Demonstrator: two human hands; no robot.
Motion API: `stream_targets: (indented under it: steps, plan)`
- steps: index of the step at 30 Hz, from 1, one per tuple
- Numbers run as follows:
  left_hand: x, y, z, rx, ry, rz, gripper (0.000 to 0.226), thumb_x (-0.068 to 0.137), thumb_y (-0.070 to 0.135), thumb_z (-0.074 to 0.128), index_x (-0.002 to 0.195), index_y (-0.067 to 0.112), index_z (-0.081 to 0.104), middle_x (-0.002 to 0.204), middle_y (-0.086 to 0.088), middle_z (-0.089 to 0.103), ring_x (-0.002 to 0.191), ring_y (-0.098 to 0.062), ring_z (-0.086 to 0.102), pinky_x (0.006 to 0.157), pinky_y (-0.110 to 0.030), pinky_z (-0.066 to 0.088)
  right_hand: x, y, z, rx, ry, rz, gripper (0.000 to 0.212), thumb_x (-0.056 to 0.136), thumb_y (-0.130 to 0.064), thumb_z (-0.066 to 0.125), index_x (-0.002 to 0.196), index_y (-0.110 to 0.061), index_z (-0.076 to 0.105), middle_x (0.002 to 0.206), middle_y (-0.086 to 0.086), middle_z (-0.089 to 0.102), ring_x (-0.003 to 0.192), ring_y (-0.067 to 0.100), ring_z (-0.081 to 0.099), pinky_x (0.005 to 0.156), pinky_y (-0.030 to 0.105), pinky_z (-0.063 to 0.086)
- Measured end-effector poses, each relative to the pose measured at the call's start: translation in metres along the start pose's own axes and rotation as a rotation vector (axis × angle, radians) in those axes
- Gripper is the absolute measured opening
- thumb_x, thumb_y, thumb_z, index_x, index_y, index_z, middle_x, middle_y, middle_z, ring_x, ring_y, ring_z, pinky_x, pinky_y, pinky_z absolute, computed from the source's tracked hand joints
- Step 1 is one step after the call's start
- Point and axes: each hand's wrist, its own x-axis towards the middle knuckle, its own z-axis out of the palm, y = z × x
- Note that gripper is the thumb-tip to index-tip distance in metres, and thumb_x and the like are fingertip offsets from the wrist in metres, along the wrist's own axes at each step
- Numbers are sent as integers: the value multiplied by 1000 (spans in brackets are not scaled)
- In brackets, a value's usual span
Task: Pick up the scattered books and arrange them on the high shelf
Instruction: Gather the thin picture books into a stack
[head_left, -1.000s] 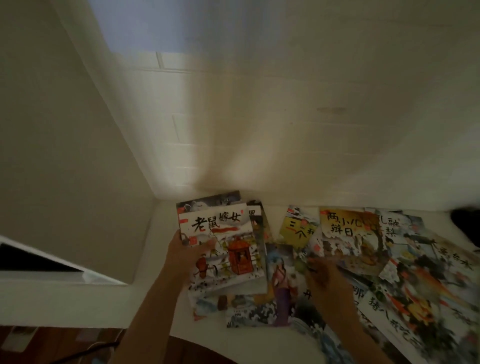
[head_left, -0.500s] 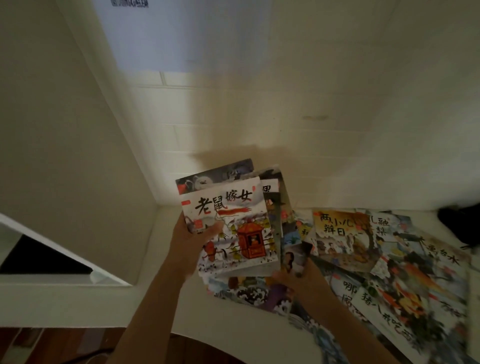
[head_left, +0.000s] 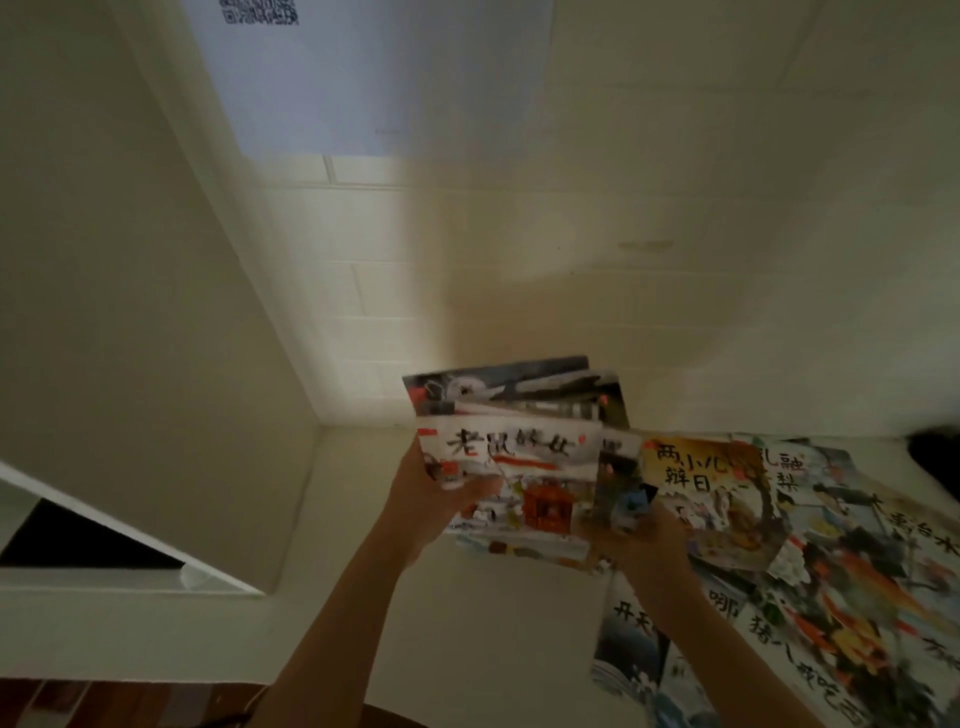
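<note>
**Both hands on a stack of picture books**

We see a stack of books (head_left: 511, 457) raised above the pale shelf (head_left: 467, 623), between the hands. The left hand (head_left: 431, 506) grips its left edge, thumb curled over the front cover; the right hand (head_left: 636, 535) holds the lower right corner. More thin, glossy books (head_left: 810, 545) lie fanned flat just right.

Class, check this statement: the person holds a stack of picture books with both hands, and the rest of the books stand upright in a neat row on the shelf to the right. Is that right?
Not quite. The left hand and right hand do hold the stack of picture books, but the rest of the books lie flat and overlapping on the shelf to the right, not upright in a row. The head view shows this.
</note>
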Motion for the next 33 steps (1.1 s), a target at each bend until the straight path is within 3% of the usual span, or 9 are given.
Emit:
stream_targets:
  steps: [7,10,13,16,19,22,26,29,33]
  plan:
    - [-4,-28,15,-13,34,-59,50,67,-2,83,110,16,64,98,-1,75,90,-19,72,71,-36,60,0,16,5,-43,-2,-64,33,73,16,70,91,-11,63,87,-14,75,88,2,70,76,24,59]
    - [4,-24,15,-9,45,-14,50,66,-5,82,107,17,64,93,7,76,87,-10,72,67,-22,57,7,14,4,-22,-9,-111,37,74,22,64,84,-12,71,84,-3,76,86,13,73,70,26,59]
    - [8,-28,10,66,26,16,55,64,5,86,112,14,63,97,9,75,93,-7,70,72,-18,55,9,14,2,-2,-56,-153,32,70,9,77,98,-4,68,90,6,76,89,18,73,72,31,60]
    - [5,-32,6,86,22,25,68,58,16,89,119,14,58,108,4,73,102,-12,68,80,-23,56,10,20,0,-14,-59,-148,70,64,-5,87,122,2,49,108,14,70,98,31,70,78,47,58]
    - [5,-29,4,87,35,70,68,59,17,88,119,22,56,111,7,71,104,-10,67,83,-24,55,7,24,2,-151,26,-154,70,62,-12,90,121,-4,52,106,7,71,99,26,70,80,47,58]
    - [7,-21,3,85,-19,145,66,69,-1,81,123,23,52,114,15,68,107,-4,64,82,-17,52,5,22,-2,-233,73,-185,72,62,-35,89,123,-17,55,109,-6,70,103,16,68,81,41,58]
    - [8,-22,4,122,-109,196,72,73,1,80,134,20,45,123,2,62,115,-17,61,88,-30,55,-2,24,6,-356,94,-154,57,63,-43,84,112,-33,57,107,-21,67,97,1,66,77,25,58]
    - [6,-32,8,70,-87,143,70,70,-3,80,130,14,46,114,-2,66,108,-17,65,82,-29,57,-5,36,20,-357,127,-78,61,62,-34,87,112,-40,53,103,-22,67,95,-4,65,78,19,57]
    - [-4,-39,21,-34,47,93,50,71,2,79,114,15,57,107,0,71,102,-16,68,80,-27,56,-7,39,48,-253,208,-38,91,64,-22,87,133,-38,31,115,-29,50,100,-17,53,81,6,46]
